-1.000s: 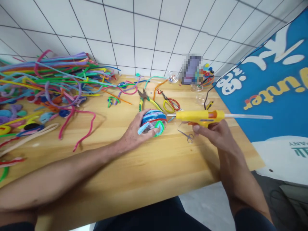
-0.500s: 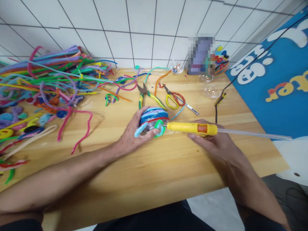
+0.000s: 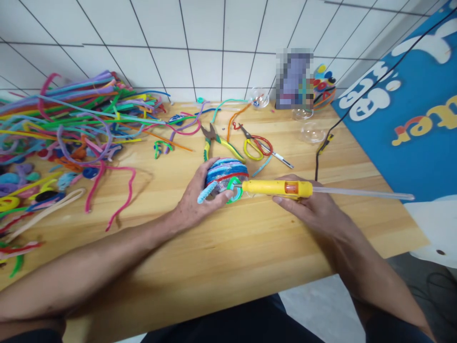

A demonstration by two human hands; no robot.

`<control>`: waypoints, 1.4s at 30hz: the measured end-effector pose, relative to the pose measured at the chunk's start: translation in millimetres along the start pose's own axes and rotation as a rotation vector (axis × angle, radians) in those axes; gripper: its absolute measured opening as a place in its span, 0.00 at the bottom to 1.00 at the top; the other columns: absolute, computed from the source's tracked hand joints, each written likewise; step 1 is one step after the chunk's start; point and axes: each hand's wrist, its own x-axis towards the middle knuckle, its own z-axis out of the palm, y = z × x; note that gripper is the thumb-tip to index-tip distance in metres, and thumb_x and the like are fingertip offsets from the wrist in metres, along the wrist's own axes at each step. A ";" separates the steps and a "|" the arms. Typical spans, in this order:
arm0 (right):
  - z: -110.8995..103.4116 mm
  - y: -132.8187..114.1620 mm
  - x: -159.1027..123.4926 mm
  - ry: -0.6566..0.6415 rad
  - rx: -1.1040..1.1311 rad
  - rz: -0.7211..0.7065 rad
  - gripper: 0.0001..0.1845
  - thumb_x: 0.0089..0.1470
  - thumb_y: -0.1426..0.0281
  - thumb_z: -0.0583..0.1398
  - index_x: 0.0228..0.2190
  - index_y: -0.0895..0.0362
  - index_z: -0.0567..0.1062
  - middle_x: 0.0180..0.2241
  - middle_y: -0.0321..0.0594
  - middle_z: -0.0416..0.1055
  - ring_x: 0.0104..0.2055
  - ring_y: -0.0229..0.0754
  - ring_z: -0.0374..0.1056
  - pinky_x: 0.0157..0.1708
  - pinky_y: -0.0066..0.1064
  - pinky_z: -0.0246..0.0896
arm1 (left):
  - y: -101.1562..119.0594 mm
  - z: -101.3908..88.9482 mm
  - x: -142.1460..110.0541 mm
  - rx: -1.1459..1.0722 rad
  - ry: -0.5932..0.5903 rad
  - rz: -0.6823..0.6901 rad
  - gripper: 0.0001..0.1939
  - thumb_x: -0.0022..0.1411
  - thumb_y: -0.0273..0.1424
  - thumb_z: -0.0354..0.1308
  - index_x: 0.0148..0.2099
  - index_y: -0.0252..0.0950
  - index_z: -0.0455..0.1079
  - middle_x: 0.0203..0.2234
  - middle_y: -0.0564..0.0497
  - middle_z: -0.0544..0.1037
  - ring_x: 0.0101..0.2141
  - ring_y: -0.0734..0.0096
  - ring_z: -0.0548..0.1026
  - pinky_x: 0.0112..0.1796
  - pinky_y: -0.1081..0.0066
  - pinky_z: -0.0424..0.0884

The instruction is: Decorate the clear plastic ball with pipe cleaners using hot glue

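My left hand (image 3: pixel 196 195) is wrapped round a clear ball covered in pipe cleaners (image 3: pixel 227 167), striped blue, lilac and red. A light blue pipe cleaner piece (image 3: pixel 206 191) sticks out from its near left side. On the ball's near right side is a green and blue pipe cleaner coil (image 3: pixel 234 183), with my left thumb against it. My right hand (image 3: pixel 314 205) grips a yellow hot glue gun (image 3: pixel 274 187) held level, its nozzle at the coil. A translucent glue stick (image 3: pixel 364 193) juts from the gun's back end. Whether glue is coming out cannot be seen.
Pliers (image 3: pixel 214 138), scissors (image 3: pixel 255 143) and a pen (image 3: pixel 280 158) lie beyond the ball. A heap of pipe cleaners (image 3: pixel 85 105) covers the table's left side. Clear plastic half-spheres (image 3: pixel 312 132) stand at the back right, near a black cable (image 3: pixel 317 162).
The view has shifted slightly. The glue gun's nozzle stays at the coil, and its rear with the glue stick has swung a little. Both hands keep their grip.
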 end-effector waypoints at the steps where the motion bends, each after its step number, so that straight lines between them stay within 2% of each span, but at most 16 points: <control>1: 0.4 0.5 0.1 0.002 -0.005 -0.003 0.04 0.70 0.65 0.62 0.40 0.50 0.77 0.38 0.40 0.81 0.33 0.46 0.75 0.32 0.37 0.71 | 0.1 0.2 0.1 0.004 0.001 0.006 0.45 0.64 0.53 0.71 0.73 0.42 0.57 0.69 0.37 0.70 0.66 0.43 0.74 0.67 0.40 0.73; 5: 0.0 0.9 1.1 -0.003 -0.016 -0.024 0.03 0.70 0.66 0.62 0.41 0.51 0.76 0.39 0.40 0.80 0.32 0.44 0.74 0.31 0.36 0.69 | 0.0 0.9 0.6 0.003 0.002 0.029 0.44 0.65 0.52 0.71 0.73 0.42 0.57 0.70 0.37 0.69 0.67 0.43 0.74 0.68 0.40 0.72; 11: -3.2 -0.4 1.5 -0.030 -0.031 -0.067 0.07 0.71 0.67 0.60 0.36 0.51 0.71 0.33 0.37 0.75 0.29 0.42 0.69 0.30 0.35 0.64 | -4.6 1.0 0.9 0.010 0.025 0.043 0.44 0.65 0.53 0.71 0.73 0.44 0.58 0.70 0.38 0.70 0.67 0.42 0.74 0.68 0.39 0.71; 19: -2.8 0.0 2.4 -0.027 -0.042 -0.087 0.09 0.71 0.68 0.60 0.35 0.51 0.70 0.34 0.37 0.75 0.30 0.41 0.69 0.30 0.34 0.62 | -4.2 1.0 1.0 0.017 0.024 0.041 0.44 0.64 0.53 0.72 0.73 0.44 0.58 0.70 0.38 0.70 0.67 0.42 0.74 0.68 0.38 0.71; 25: -3.0 0.2 1.9 -0.021 -0.056 -0.057 0.08 0.70 0.66 0.61 0.35 0.51 0.71 0.32 0.37 0.74 0.28 0.43 0.69 0.30 0.35 0.64 | -3.3 0.8 1.3 0.018 0.025 0.047 0.43 0.65 0.54 0.71 0.72 0.44 0.59 0.70 0.38 0.70 0.67 0.42 0.74 0.68 0.38 0.72; 29: -3.2 0.7 1.5 -0.014 -0.057 -0.054 0.03 0.69 0.67 0.61 0.39 0.51 0.74 0.36 0.39 0.79 0.32 0.45 0.73 0.34 0.37 0.69 | -1.5 -0.3 1.3 0.033 0.017 0.044 0.43 0.65 0.54 0.71 0.72 0.44 0.58 0.70 0.38 0.70 0.67 0.43 0.74 0.67 0.40 0.73; 33: -4.4 -1.7 1.2 -0.008 -0.059 -0.026 0.04 0.70 0.65 0.61 0.41 0.50 0.76 0.38 0.41 0.80 0.34 0.47 0.75 0.35 0.39 0.71 | -0.4 -0.9 1.3 0.049 0.022 0.044 0.44 0.65 0.56 0.70 0.72 0.44 0.59 0.70 0.38 0.70 0.66 0.43 0.75 0.66 0.41 0.74; 37: -4.6 -2.5 0.8 0.004 -0.048 -0.037 0.04 0.70 0.65 0.61 0.40 0.50 0.76 0.40 0.41 0.81 0.35 0.47 0.76 0.35 0.39 0.71 | 0.0 -1.1 1.1 0.055 0.018 0.047 0.43 0.65 0.55 0.70 0.72 0.44 0.59 0.69 0.39 0.71 0.66 0.43 0.75 0.67 0.41 0.74; 42: -3.0 1.1 0.7 0.000 -0.039 -0.042 0.03 0.69 0.66 0.62 0.40 0.50 0.75 0.34 0.38 0.78 0.30 0.44 0.72 0.31 0.36 0.67 | -0.9 -0.3 0.6 0.044 0.023 0.039 0.43 0.65 0.55 0.70 0.73 0.45 0.59 0.68 0.39 0.72 0.62 0.45 0.78 0.62 0.44 0.79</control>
